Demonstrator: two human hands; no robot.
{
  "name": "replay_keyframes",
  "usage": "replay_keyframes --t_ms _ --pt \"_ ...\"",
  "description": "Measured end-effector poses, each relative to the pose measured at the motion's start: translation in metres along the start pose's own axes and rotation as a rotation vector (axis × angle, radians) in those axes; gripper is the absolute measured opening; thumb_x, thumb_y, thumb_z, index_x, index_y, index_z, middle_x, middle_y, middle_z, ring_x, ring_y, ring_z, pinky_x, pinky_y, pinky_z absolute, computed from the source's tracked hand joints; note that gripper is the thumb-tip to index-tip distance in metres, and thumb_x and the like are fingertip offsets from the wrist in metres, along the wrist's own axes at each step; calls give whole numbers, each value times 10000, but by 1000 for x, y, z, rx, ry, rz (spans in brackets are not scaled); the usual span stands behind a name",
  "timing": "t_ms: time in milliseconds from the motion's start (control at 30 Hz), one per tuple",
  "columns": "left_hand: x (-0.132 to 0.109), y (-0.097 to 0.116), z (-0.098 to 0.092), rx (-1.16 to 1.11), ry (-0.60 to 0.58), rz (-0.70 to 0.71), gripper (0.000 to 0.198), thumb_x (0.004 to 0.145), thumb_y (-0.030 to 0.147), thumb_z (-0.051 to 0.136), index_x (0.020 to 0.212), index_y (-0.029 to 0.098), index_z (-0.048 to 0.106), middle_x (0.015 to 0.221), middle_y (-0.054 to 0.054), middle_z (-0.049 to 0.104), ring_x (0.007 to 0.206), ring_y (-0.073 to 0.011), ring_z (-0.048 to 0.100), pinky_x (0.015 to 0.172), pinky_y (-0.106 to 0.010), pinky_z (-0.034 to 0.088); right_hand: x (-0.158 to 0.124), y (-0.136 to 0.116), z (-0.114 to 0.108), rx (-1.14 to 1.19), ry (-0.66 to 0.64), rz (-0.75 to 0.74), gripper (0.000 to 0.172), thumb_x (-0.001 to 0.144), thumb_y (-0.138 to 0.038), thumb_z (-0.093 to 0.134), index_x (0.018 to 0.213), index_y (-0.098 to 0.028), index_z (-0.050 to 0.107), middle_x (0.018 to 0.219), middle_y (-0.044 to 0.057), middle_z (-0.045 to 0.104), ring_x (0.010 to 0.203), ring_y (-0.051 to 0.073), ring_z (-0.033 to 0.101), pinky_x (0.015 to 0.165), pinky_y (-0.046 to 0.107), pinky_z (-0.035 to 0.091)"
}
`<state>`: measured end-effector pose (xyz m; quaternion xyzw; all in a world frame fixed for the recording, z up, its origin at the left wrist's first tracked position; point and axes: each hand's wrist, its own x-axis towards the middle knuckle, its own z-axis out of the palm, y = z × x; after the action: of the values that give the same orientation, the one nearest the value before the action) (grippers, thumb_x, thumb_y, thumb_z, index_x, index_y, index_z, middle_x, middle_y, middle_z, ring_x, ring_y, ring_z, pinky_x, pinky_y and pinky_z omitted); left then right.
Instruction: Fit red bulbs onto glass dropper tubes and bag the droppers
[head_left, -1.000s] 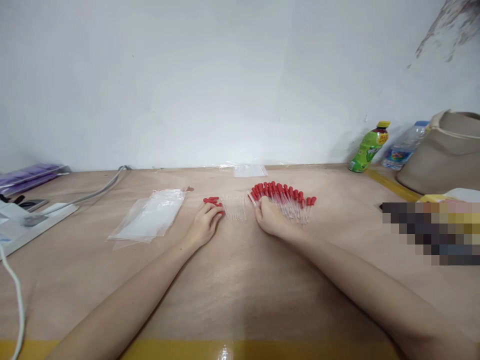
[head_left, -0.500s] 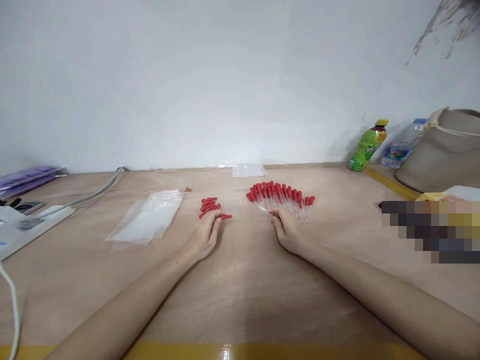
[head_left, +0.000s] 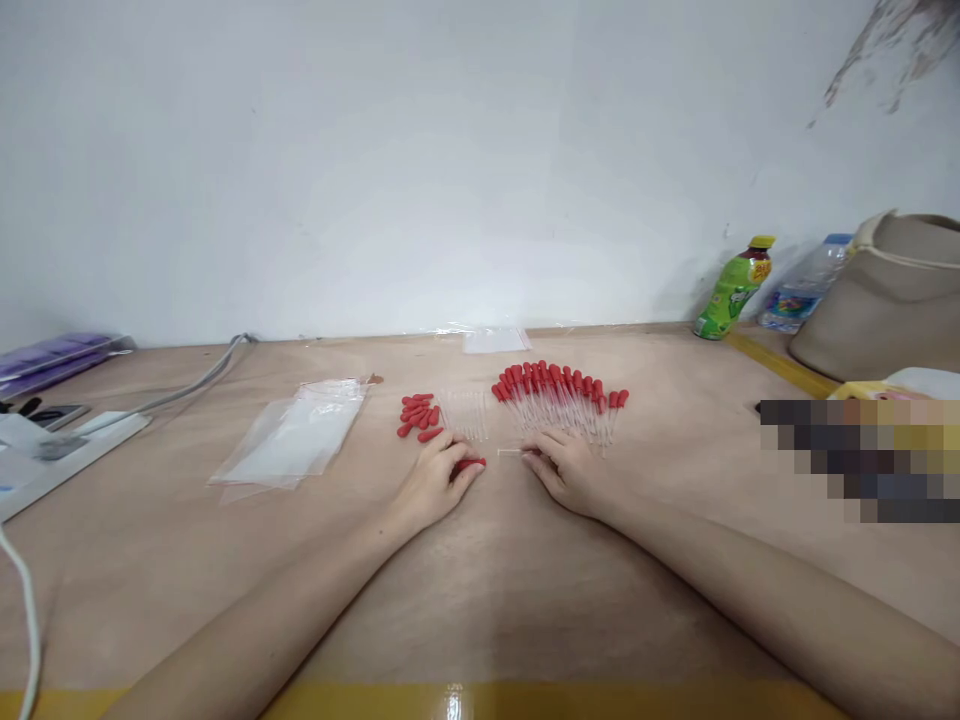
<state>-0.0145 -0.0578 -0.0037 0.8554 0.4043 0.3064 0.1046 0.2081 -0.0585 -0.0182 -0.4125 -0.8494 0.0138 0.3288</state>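
Note:
My left hand is closed on a red rubber bulb, held low over the wooden table. My right hand pinches a clear glass tube whose tip points at the bulb, a short gap apart. Just beyond my left hand lie a small pile of loose red bulbs and a row of bare clear tubes. Behind my right hand a fan of assembled droppers with red bulbs is spread on the table.
Clear plastic bags lie to the left, another small one by the wall. A cable and power strip sit far left. A green bottle, a water bottle and a beige bag stand at right.
Both hands drew back from the piles toward me. My left hand took a red bulb from its pile, my right hand took a clear tube, and they came together at the middle.

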Motion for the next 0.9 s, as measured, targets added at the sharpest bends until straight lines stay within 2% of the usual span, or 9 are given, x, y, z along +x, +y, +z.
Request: replay_keyframes --t_ms 67,233,433,600,733,900 --pt "0 3 2 -52 -2 -18 158 840 257 454 771 162 560 793 -32 542 754 -146 512 702 -282 417 0 -3 -2 18 17 -23 152 854 -238 421 883 -199 565 835 34 606 730 147 526 706 298 362" --pt "-2 7 6 -278 5 -145 155 851 292 437 881 164 518 803 -25 572 710 -133 533 639 -258 429 3 -15 -9 121 63 20 152 849 -234 430 861 -181 572 743 29 593 685 137 521 659 278 359" --pt "-3 6 10 -552 -57 -213 188 854 320 426 911 149 478 705 -7 551 625 -110 544 592 -239 458 3 -18 -10 123 -10 -5 156 849 -222 431 847 -190 583 727 14 614 666 130 525 672 287 338" --pt "-3 6 10 -537 -115 -223 231 836 340 458 904 140 553 662 -3 550 581 -97 524 564 -223 454 2 -11 -7 141 -74 -74 176 860 -213 412 861 -203 588 784 13 633 683 128 534 712 304 327" --pt "-5 5 11 -535 -141 -233 248 828 354 468 879 138 579 620 4 547 539 -87 516 534 -209 450 4 -6 -6 158 -94 -75 180 858 -213 425 840 -212 604 780 7 638 672 123 543 695 294 327" --pt "-7 6 13 -434 -102 -239 259 820 371 481 894 149 591 591 10 556 528 -95 526 514 -205 446 3 -11 -5 -12 -43 -146 185 832 -184 440 827 -204 623 761 26 635 653 137 533 636 283 329"
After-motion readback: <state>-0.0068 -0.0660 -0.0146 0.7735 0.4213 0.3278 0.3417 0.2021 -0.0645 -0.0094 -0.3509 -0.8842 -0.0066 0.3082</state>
